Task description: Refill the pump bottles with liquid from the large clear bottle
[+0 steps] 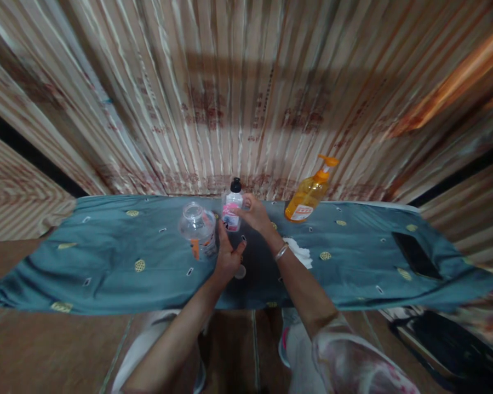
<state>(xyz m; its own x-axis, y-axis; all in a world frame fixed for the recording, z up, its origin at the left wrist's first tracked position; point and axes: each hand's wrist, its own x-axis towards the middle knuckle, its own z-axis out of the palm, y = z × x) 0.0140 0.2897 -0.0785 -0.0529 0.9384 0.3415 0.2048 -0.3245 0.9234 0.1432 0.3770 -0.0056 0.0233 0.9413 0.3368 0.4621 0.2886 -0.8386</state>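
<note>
A small clear bottle (231, 210) with a black cap and a pink-and-white label stands upright on the cloth-covered table (107, 246). My right hand (255, 214), a bracelet on its wrist, has its fingers on the bottle's right side. Beside the bottle's lower left is my left hand (229, 255), index finger stretched out and thumb apart; whether the fingertip touches the bottle I cannot tell. Just left of that hand stands a clear plastic cup (198, 234) with a domed lid and orange print. A small, pale round piece (240, 272) lies below my left hand.
An orange pump bottle (308, 197) stands at the back right. Crumpled white tissue (299, 253) lies partly behind my right forearm. Toward the right end is a dark phone (416, 255). A patterned curtain (246, 98) hangs behind the table, and a black bag-like item (452, 350) sits below right.
</note>
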